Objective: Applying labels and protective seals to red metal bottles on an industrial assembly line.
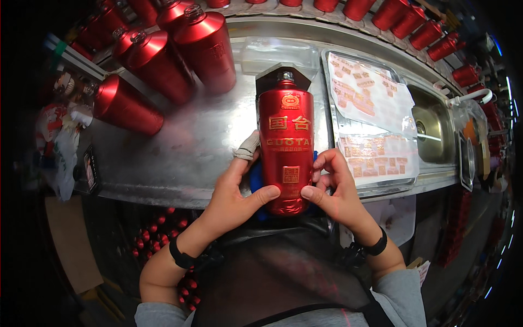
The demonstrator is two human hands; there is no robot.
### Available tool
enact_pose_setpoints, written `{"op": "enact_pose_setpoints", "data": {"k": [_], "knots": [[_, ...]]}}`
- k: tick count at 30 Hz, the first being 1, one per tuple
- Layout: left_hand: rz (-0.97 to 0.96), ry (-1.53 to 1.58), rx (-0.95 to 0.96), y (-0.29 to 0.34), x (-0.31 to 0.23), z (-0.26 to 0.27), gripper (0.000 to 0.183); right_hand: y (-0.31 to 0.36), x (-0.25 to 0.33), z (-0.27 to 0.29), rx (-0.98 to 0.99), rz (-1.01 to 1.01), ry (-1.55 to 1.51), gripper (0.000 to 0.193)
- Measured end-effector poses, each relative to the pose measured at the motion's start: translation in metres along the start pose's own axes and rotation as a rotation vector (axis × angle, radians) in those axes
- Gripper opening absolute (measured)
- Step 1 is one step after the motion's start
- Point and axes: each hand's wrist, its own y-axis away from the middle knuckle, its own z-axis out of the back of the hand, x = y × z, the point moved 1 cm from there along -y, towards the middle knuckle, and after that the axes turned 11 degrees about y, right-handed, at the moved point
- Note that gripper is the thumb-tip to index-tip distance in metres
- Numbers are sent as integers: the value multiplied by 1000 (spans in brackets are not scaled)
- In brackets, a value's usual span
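Observation:
Between my two hands is a glossy red bottle (pixel 287 155) with gold lettering and emblems on its front; its open neck points away from me. My left hand (pixel 239 185) grips its left side, thumb on the front near the base, with a pale cover on one finger. On the other side my right hand (pixel 336 188) is closed round the lower edge, thumb pressed on the front. Blue cloth (pixel 255 177) shows behind the bottle, and a dark angular holder (pixel 266 82) is behind its neck.
Several plain red bottles (pixel 204 52) stand at the left of the metal table (pixel 180 158). At right, a tray (pixel 328 98) bears sheets of gold decals (pixel 376 158), beside a sink (pixel 433 147). More red bottles (pixel 389 13) line a conveyor along the back.

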Motion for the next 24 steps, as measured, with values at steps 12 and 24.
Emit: {"op": "enact_pose_setpoints", "data": {"k": [12, 24], "knots": [[-4, 20, 18, -1, 0, 1, 89, -1, 7, -2, -12, 2, 44, 50], [72, -264, -124, -4, -19, -17, 100, -10, -8, 28, -242, -94, -99, 13]]}}
